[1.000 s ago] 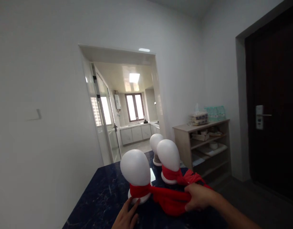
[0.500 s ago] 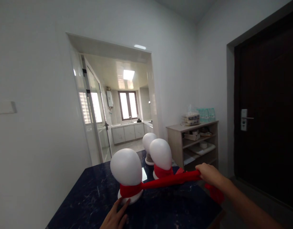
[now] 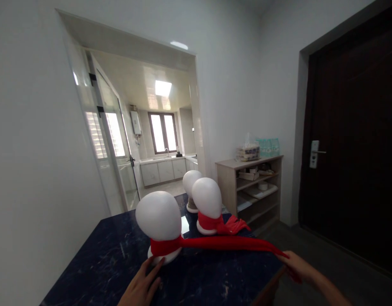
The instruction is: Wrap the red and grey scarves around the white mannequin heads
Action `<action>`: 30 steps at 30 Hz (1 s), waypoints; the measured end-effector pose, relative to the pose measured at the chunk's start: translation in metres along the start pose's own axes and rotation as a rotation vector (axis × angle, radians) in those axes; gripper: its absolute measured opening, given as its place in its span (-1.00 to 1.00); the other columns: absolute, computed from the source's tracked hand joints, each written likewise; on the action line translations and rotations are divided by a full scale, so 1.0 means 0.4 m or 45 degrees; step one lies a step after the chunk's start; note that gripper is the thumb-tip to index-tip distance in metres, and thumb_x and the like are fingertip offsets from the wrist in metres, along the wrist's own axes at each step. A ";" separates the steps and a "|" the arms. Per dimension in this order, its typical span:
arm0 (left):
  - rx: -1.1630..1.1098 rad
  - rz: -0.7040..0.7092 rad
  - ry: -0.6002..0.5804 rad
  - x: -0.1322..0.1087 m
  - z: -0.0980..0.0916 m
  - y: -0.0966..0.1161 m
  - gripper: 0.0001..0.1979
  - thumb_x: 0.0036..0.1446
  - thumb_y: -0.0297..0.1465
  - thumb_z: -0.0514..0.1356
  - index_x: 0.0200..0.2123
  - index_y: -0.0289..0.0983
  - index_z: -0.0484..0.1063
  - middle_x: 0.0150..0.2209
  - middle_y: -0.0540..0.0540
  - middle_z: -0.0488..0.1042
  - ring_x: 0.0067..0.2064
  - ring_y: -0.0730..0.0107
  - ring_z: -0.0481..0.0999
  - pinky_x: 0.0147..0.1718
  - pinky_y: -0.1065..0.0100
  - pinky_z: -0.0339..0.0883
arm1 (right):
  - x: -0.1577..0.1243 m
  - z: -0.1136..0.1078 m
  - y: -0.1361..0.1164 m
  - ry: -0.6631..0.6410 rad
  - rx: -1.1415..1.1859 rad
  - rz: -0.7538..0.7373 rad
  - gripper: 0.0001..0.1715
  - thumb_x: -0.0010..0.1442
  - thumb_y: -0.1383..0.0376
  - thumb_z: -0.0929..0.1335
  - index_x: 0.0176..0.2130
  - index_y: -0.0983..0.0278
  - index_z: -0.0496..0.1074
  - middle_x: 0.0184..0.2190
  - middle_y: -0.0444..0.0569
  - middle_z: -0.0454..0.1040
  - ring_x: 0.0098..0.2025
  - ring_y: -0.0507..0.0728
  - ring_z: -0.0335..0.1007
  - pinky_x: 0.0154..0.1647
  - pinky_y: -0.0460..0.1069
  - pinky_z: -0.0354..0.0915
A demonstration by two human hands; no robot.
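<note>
Pulling the long red fabric scarf (image 3: 228,243) straight out to the right, the right hand (image 3: 298,268) was closed around its free end, just past the right edge of the dark blue marble-patterned tabletop (image 3: 113,259). The other end of the scarf was wrapped around the neck of the nearest white foam mannequin head (image 3: 158,216), which stood on the near part of the tabletop. The left hand (image 3: 141,287) lay open and flat, its fingertips (image 3: 157,265) touching the white base of this head, apparently to keep it from sliding.

The step in hand seemed to be the tightening of the wrap around the neck. The next move would probably call for a steady hold on the base while the stretched end is brought back toward the head, without tipping it.

A second white mannequin head with a tied red scarf (image 3: 208,199) stood farther away, and a third bare white head (image 3: 190,183) behind it. A light wooden shelf unit (image 3: 250,187) stood against the far right wall.
</note>
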State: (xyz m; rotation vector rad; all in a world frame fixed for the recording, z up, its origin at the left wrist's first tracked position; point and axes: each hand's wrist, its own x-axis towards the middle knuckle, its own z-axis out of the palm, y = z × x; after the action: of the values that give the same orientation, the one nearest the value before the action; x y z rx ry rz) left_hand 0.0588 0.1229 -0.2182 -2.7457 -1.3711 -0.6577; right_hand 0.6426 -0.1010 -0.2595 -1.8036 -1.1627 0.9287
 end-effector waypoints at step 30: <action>-0.827 -0.332 0.138 -0.004 -0.122 0.085 -0.65 0.31 -0.17 0.13 -0.10 -0.20 0.66 -0.04 -0.19 0.66 0.06 0.09 0.62 0.18 0.11 0.43 | 0.078 0.614 -0.614 -0.341 0.195 -0.602 -0.69 0.16 0.09 0.45 -0.28 0.28 0.64 -0.33 -0.03 0.65 -0.23 0.17 0.49 -0.20 0.00 0.30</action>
State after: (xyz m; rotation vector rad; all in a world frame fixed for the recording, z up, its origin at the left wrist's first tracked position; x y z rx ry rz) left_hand 0.0661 0.0917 -0.1683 -2.9142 -1.7580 -1.4768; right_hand 0.3476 0.0500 -0.1510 -1.2269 -1.5529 0.9585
